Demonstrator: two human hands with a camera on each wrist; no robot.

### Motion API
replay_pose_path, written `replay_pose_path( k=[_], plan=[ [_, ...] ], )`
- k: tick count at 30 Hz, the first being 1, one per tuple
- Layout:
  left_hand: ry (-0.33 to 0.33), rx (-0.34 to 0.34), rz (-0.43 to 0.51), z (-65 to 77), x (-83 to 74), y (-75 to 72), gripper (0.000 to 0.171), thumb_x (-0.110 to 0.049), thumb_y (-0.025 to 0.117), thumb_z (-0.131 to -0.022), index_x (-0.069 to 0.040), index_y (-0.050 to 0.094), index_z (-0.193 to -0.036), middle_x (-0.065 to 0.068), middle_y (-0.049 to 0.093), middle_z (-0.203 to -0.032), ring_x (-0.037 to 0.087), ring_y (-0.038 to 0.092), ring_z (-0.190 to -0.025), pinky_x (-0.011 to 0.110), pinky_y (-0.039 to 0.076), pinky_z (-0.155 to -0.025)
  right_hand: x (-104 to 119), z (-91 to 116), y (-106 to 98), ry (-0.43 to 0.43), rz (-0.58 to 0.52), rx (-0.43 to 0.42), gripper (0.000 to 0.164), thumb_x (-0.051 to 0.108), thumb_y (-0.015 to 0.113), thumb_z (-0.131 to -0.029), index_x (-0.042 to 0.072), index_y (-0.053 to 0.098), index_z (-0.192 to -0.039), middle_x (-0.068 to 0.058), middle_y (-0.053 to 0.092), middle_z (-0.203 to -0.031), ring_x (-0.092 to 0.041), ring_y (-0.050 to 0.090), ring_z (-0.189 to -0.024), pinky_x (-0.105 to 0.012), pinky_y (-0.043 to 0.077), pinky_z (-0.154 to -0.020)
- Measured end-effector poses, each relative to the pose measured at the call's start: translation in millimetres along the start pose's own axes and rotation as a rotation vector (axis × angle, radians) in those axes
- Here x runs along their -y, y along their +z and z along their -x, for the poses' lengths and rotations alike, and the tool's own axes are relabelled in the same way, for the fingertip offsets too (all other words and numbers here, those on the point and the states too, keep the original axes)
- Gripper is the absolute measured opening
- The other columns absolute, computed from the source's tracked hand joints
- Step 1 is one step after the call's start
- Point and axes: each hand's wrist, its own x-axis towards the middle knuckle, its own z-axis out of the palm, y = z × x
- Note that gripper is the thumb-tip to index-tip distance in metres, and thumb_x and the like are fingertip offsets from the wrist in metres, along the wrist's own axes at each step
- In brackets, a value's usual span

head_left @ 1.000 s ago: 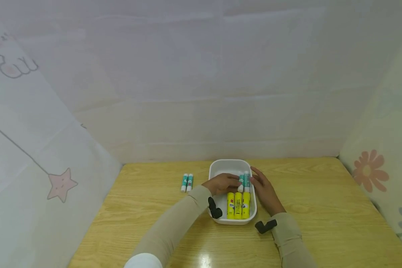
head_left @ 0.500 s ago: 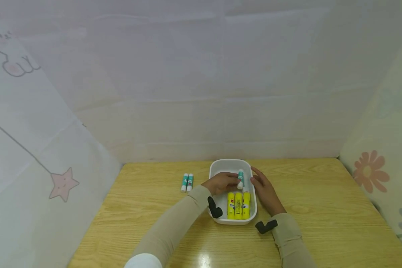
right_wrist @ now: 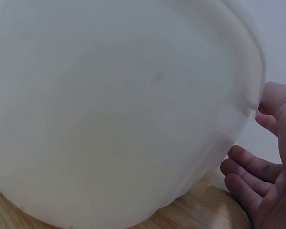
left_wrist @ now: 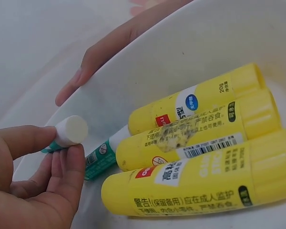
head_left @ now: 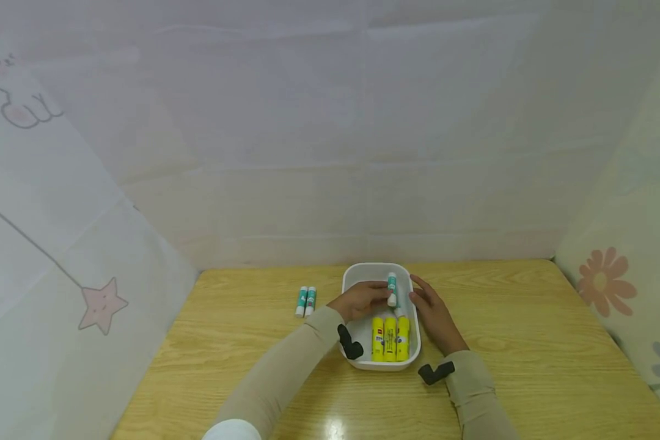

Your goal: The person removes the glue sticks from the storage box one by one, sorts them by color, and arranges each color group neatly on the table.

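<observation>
My left hand [head_left: 361,300] pinches a green-and-white glue stick [head_left: 392,289] between thumb and fingers, above the inside of a white plastic tray [head_left: 382,366]. In the left wrist view, its white end [left_wrist: 72,130] points towards the camera. Another green-and-white glue stick [left_wrist: 101,159] lies in the tray, partly hidden. Three yellow glue sticks [left_wrist: 195,182] lie side by side at the tray's near end. On the tray's right side my right hand [head_left: 436,319] holds the wall, thumb at the rim and fingers [right_wrist: 245,179] curled against the outside.
Two more green-and-white glue sticks [head_left: 306,302] lie together on the wooden table [head_left: 242,342], left of the tray. Pale printed sheets [head_left: 286,153] hang behind the table and at both sides.
My left hand has lifted the glue stick from beside the other green one and moved it slightly left and towards the tray's far end. The right hand has stayed at the rim.
</observation>
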Motion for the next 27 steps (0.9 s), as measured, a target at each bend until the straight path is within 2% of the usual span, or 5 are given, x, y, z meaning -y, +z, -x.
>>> replay_pose_path(
  k=[6,14,17,21,27],
  plan=[
    [0.022,-0.036,0.012,3.1,-5.5,0.8,0.048,-0.015,0.063,-0.096,0.001,0.05,-0.139,0.01,0.063,-0.118,0.017,0.061,-0.1,0.035,0.047,-0.098,-0.2,-0.2,-0.2,0.008,-0.01,0.006,0.048,0.051,0.051,-0.098,0.051,0.035,-0.144,-0.008,0.049,-0.141,-0.03,0.045,-0.13,-0.055,0.03,-0.11],
    [0.066,-0.013,0.074,9.5,-25.0,-7.9,0.047,-0.011,0.06,-0.098,0.003,0.047,-0.141,0.011,0.058,-0.128,0.021,0.058,-0.115,0.033,0.046,-0.1,1.0,-1.0,-2.6,0.007,0.013,0.0,0.05,0.05,0.05,-0.099,0.049,0.033,-0.146,-0.011,0.048,-0.142,-0.033,0.044,-0.131,-0.058,0.028,-0.11],
    [0.105,-0.013,0.08,16.8,-34.7,-18.7,0.049,-0.012,0.06,-0.098,0.002,0.045,-0.142,0.012,0.053,-0.135,0.023,0.054,-0.121,0.034,0.042,-0.104,0.7,-3.0,-1.6,0.015,0.009,-0.015,0.05,0.052,0.051,-0.098,0.05,0.035,-0.145,-0.009,0.05,-0.14,-0.032,0.045,-0.13,-0.056,0.029,-0.11],
    [0.143,-0.018,0.076,28.3,-42.1,-40.1,0.052,-0.014,0.057,-0.1,0.0,0.039,-0.147,0.017,0.044,-0.144,0.025,0.049,-0.127,0.038,0.036,-0.109,-1.9,-6.1,2.2,0.021,-0.025,-0.008,0.051,0.052,0.052,-0.097,0.049,0.036,-0.145,-0.009,0.051,-0.138,-0.03,0.047,-0.127,-0.054,0.03,-0.11],
    [0.151,-0.083,0.103,50.4,-49.0,-76.7,0.053,-0.012,0.053,-0.101,0.0,0.033,-0.149,0.017,0.04,-0.145,0.026,0.044,-0.13,0.035,0.035,-0.11,-5.9,-9.3,7.7,0.021,-0.052,0.005,0.051,0.05,0.053,-0.097,0.047,0.037,-0.145,-0.009,0.051,-0.137,-0.029,0.049,-0.126,-0.052,0.032,-0.11]
  ],
)
